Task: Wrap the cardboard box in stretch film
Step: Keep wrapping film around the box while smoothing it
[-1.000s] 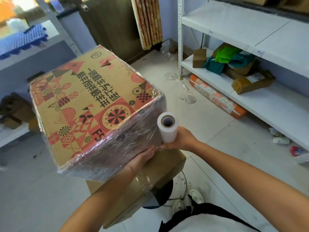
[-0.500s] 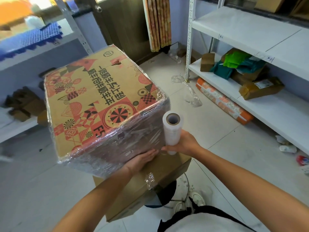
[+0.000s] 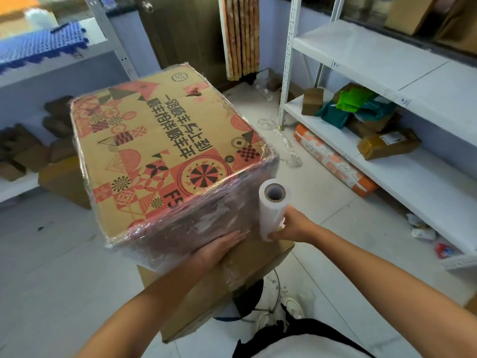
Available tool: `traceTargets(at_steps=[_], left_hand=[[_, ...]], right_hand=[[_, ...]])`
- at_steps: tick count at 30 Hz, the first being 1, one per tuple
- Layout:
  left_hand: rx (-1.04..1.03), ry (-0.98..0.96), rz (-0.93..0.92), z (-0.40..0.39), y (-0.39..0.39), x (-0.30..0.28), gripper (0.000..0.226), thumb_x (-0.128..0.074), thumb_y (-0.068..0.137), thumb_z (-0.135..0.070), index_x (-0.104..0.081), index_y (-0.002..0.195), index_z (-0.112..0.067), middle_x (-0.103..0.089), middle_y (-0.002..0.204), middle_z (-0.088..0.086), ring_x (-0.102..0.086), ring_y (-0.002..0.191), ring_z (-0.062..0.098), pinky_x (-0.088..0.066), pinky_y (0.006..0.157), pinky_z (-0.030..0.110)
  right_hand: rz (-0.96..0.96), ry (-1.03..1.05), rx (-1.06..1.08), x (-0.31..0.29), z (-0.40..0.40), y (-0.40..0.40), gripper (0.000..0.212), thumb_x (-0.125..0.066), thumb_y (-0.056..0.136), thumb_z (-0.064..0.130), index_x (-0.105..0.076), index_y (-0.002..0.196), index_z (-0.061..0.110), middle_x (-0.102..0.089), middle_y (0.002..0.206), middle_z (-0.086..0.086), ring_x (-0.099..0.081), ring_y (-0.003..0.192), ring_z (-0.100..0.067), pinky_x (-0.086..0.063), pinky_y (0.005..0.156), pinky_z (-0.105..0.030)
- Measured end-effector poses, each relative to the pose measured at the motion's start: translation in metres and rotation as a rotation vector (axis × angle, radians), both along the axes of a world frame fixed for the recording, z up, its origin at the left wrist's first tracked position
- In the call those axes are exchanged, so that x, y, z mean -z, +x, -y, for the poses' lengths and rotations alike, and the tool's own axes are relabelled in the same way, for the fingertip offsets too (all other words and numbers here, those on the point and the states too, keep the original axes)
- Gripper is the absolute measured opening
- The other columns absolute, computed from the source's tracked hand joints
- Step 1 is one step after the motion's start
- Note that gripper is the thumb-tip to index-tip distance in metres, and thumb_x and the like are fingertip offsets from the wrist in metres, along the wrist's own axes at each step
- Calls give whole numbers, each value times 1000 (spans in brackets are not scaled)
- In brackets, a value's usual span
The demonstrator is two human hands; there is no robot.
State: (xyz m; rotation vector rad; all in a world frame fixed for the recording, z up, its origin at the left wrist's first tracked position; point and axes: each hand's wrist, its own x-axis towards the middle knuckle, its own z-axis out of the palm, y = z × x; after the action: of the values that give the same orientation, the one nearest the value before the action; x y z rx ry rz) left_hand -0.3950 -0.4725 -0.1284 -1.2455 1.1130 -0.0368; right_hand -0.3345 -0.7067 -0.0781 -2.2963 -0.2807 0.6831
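You're standing in a parcel stockroom, a small shipping or storage room. Out past your fingertips on the right runs white metal shelving (image 3: 382, 58) holding taped brown parcels (image 3: 388, 143) and green mailer bags (image 3: 355, 99). Beyond the fingers on the left, another shelf (image 3: 15, 186) carries stacked small cartons (image 3: 23, 151), with blue plastic matting (image 3: 38, 47) up top. Scraps of clear film (image 3: 289, 151) litter the tiled floor (image 3: 322, 182), and an orange-printed courier bag (image 3: 335, 161) lies under the right-hand rack.
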Motion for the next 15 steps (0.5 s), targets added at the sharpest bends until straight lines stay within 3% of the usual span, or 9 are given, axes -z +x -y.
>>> traceTargets(at_steps=[4,9,12,15], left_hand=[[-2,22,22,0,-3,-7,71,-24,102,-32,19,142,9,22,154,20,12,144,28,5,116,39],[67,60,71,-7,-4,-6,70,-24,101,-30,15,145,6,20,155,18,10,145,27,3,117,35],[-5,15,48,-14,-4,-3,75,-27,100,-34,17,143,8,20,154,21,12,144,32,5,117,41],[-105,-48,13,-15,-7,2,79,-30,98,-37,16,143,9,18,153,25,10,144,35,6,116,47]], right_hand=[[90,-117,17,0,10,10,71,-83,64,44,-53,124,19,-61,118,-2,-57,104,-23,-52,86,-40],[235,-228,72,1,0,17,75,-81,64,51,-50,124,20,-59,117,-3,-57,102,-23,-49,81,-34],[220,-140,50,1,-5,21,76,-82,66,47,-46,127,21,-57,120,-3,-55,104,-21,-51,81,-34],[103,70,-53,-6,-9,26,67,-84,69,30,-46,123,25,-54,114,3,-52,104,-15,-50,79,-25]])
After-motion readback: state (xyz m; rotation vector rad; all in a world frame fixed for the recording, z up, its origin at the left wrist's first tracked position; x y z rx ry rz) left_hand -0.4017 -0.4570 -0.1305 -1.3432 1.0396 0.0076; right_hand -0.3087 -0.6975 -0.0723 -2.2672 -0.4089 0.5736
